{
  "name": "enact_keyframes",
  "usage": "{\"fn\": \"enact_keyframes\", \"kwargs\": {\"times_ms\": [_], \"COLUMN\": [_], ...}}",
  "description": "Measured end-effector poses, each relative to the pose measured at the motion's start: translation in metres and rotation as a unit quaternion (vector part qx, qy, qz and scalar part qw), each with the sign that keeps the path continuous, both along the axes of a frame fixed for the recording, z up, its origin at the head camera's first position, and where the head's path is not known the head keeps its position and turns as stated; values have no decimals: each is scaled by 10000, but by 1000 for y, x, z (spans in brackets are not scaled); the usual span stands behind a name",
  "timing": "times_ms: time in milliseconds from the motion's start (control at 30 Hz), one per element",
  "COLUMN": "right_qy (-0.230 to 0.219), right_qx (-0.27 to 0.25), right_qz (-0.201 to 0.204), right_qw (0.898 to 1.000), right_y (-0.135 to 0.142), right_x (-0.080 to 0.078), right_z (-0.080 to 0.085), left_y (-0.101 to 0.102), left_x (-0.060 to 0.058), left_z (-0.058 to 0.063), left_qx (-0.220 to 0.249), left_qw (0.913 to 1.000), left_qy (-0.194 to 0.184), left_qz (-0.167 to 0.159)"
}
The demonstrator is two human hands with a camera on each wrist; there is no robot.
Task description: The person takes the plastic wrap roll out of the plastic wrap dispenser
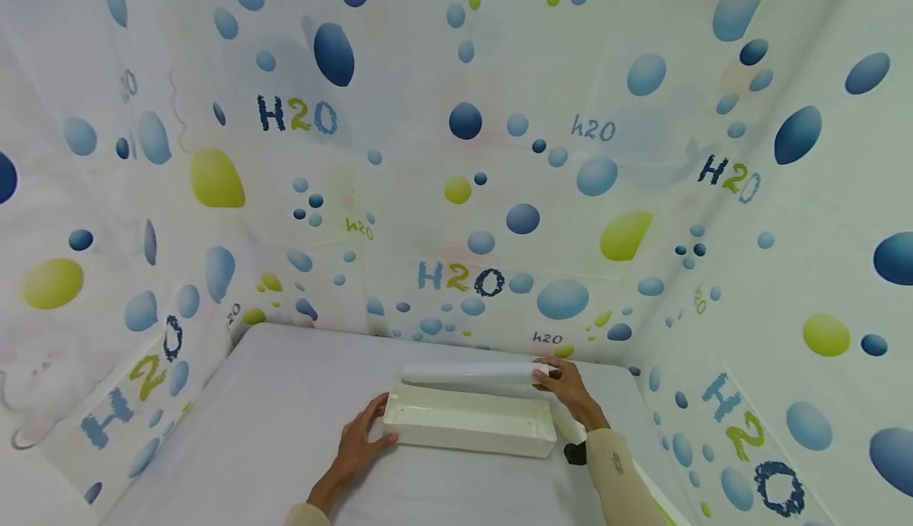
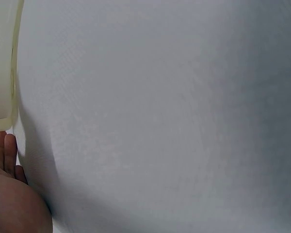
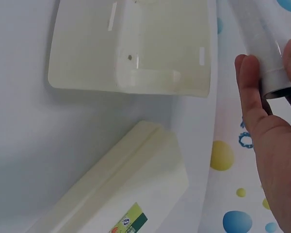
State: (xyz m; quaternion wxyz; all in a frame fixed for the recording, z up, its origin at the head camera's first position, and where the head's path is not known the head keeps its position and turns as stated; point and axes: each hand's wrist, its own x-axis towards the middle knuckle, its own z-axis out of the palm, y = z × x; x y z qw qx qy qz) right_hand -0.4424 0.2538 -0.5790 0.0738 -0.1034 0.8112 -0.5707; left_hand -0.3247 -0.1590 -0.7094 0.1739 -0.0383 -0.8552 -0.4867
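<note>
A long cream plastic box (image 1: 471, 419), open at the top, lies on the white-covered table. At its left end my left hand (image 1: 359, 437) holds it, thumb at the near corner and fingers around the far side. Behind the box, a long white roll (image 1: 464, 373) runs alongside it. The right end of this roll is gripped by my right hand (image 1: 567, 386), fingers on one side and thumb on the other. In the right wrist view the roll (image 3: 264, 43) shows a hollow, dark end. The left wrist view catches only the box's edge (image 2: 14, 77) and part of the hand.
Right of the box lies a matching cream lid-like piece (image 3: 131, 179) with a green and yellow label, partly behind my right forearm in the head view. A small black object (image 1: 574, 453) sits beside that sleeve. Printed sheeting (image 1: 464, 193) with coloured dots walls the table's back and sides.
</note>
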Motion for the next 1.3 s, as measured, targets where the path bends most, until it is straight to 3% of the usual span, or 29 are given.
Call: {"fn": "enact_keyframes", "kwargs": {"times_ms": [167,267,400,600,833,1067,1300], "right_qy": [204,248,242,225,-43,1,62], "right_qx": [729,985,1071,1276,1463,1539,1642], "right_qz": [-194,-254,-250,-304,-501,-415,-259], "right_qw": [9969,9945,9936,9911,9880,9872,9861], "right_y": [1,2,4,5,3,4,7], "right_x": [-3,-6,-9,-11,-12,-14,-15], "right_z": [-3,-5,-9,-17,-23,-26,-31], "left_y": [-1,-2,-2,-1,-1,-1,-2], "left_x": [-1,1,2,1,1,-3,-4], "left_z": [-1,-1,-3,-7,-7,-9,-10], "left_qx": [134,116,-44,175,93,295,282], "left_qw": [9996,9998,9999,9997,9999,9992,9993], "left_qy": [-242,-167,121,-152,48,-268,-242], "left_qz": [-59,-77,-38,-22,2,-36,-30]}}
